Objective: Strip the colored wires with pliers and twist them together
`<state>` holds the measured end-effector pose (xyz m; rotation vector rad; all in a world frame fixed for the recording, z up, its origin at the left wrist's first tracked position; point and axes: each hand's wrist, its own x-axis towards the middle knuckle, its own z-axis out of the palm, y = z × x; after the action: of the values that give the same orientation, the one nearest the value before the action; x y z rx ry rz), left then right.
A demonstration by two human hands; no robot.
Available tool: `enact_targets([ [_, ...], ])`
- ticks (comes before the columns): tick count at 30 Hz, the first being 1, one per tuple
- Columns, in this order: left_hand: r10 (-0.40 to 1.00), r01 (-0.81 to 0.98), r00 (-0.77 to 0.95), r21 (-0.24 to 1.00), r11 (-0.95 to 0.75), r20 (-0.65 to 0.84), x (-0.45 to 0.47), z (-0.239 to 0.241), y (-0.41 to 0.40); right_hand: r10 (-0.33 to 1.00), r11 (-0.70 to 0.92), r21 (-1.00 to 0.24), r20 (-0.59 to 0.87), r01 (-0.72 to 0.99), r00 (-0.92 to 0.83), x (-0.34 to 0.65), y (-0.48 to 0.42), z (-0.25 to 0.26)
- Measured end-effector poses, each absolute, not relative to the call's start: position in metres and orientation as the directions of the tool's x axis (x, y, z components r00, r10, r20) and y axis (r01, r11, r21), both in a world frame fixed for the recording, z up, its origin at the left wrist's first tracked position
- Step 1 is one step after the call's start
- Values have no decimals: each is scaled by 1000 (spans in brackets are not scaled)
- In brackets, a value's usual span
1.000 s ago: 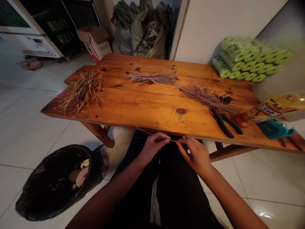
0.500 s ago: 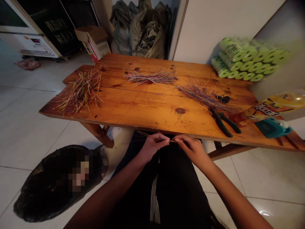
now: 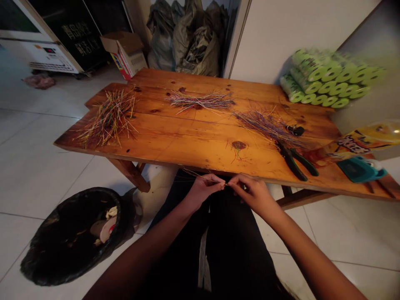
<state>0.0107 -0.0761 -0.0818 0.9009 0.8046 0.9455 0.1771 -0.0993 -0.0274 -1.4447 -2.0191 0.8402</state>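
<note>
Above my lap, just off the table's near edge, my left hand (image 3: 204,189) pinches a few thin wires (image 3: 194,173) whose loose ends stick out to the left. My right hand (image 3: 248,187) is closed at the fingertips on the other end of the wires, almost touching the left fingertips. Beyond the hands, small wire scraps (image 3: 238,155) lie on the wooden table (image 3: 175,137). Three bundles rest further off: a left wire bundle (image 3: 109,118), a middle wire bundle (image 3: 200,101) and a right wire bundle (image 3: 265,125).
Dark-handled pliers (image 3: 295,162) lie on the right, beside a drink bottle (image 3: 359,141) on its side and a teal tape dispenser (image 3: 359,168). Green-wrapped rolls (image 3: 331,79) are stacked at the back right. A black-lined trash bin (image 3: 40,258) stands on the floor at left.
My fingertips have drawn closer together, so less of the yellowish wire shows between them. The whole view has shifted slightly; the things on the table stay put.
</note>
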Motion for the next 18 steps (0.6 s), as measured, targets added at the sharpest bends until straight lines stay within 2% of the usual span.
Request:
enact_targets([
  [9,875,-296,425,879,375,-230,11,-75,-77,889,397,-569,45,720,-455,181,-94,-14],
  [12,869,-287,442,882,373,-224,10,-74,-77,880,378,-627,14,681,-475,183,-89,-14],
  [14,866,-291,454,884,365,-208,9,-75,-77,884,266,-756,-57,598,-465,184,-85,-18],
  [16,864,-301,465,882,362,-195,7,-76,-77,869,51,-886,-187,461,-458,183,-82,-24],
  [18,861,-309,472,880,360,-187,7,-77,-76,837,-139,-934,-289,330,-465,182,-79,-29],
])
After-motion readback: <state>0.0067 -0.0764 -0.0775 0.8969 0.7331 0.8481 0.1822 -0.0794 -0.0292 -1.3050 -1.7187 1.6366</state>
